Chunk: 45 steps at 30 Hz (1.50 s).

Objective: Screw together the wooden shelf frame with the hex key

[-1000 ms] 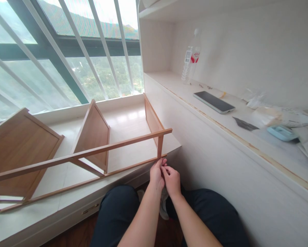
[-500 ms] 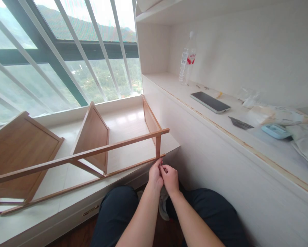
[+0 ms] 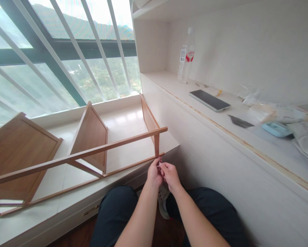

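Together, both hands (image 3: 163,173) pinch the wooden frame's (image 3: 157,145) corner

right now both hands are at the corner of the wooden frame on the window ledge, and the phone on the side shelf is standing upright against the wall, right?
Not quite. The head view shows the phone lying flat on the side shelf, screen up, not standing. The rest holds: the left hand and right hand meet at the wooden frame corner on the window ledge.

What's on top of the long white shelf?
On the long white shelf stand a clear plastic bottle, a dark flat phone, a pale blue case and crinkled bags. Their contents are hidden.
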{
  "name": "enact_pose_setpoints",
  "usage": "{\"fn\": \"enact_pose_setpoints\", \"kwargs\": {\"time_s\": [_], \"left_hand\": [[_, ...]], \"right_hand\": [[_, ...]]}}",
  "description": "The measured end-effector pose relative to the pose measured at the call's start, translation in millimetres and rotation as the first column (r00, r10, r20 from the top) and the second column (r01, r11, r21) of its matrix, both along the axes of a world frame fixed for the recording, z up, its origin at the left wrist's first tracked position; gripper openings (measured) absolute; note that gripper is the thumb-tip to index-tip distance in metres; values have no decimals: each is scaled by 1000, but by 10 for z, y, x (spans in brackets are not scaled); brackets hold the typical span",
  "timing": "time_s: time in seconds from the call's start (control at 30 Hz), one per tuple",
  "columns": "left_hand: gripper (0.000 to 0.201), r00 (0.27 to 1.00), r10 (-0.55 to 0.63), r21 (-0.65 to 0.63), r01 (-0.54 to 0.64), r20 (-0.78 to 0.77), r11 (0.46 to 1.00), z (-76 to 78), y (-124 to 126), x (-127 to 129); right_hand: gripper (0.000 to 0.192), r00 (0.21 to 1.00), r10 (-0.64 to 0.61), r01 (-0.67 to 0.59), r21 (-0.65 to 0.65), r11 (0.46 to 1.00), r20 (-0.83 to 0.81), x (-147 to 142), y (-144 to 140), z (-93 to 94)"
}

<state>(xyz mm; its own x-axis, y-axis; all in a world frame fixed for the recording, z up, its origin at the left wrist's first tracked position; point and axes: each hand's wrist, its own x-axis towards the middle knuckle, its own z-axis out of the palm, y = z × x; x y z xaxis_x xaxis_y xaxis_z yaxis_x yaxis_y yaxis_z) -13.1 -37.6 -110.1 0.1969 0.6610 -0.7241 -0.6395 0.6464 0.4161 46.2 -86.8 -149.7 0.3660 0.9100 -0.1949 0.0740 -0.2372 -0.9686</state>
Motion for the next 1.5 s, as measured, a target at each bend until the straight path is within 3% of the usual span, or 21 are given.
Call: {"fn": "enact_pose_setpoints", "kwargs": {"time_s": [0.17, 0.4, 0.63, 0.83, 1.0, 1.27, 1.5], "left_hand": [[13, 998, -11, -22, 12, 56, 1000, 0, 27, -5], [22, 994, -33, -53, 38, 105, 998, 23, 22, -7], [19, 991, -53, -67, 62, 127, 996, 83, 18, -10], [16, 994, -12, -78, 20, 106, 997, 55, 18, -4], [16, 998, 7, -60, -3, 64, 998, 9, 21, 4], [24, 996, -87, -61, 90, 36, 994, 41, -4, 3], [21, 996, -80, -28, 81, 33, 996, 70, -26, 12]], "right_hand": [[18, 991, -59, 47, 97, 994, 120, -12, -59, 120], [19, 932, -108, 33, 217, 976, 345, 4, -124, 288], [17, 908, -149, 34, 287, 957, 391, 12, -142, 318], [17, 934, -185, 92, 294, 951, 307, 13, -134, 296], [21, 974, -196, 163, 251, 954, 114, 35, -77, 194], [29, 965, -173, 201, 128, 971, -199, 42, 24, -28], [28, 964, -156, 179, 91, 980, -217, 53, 44, -81]]}}
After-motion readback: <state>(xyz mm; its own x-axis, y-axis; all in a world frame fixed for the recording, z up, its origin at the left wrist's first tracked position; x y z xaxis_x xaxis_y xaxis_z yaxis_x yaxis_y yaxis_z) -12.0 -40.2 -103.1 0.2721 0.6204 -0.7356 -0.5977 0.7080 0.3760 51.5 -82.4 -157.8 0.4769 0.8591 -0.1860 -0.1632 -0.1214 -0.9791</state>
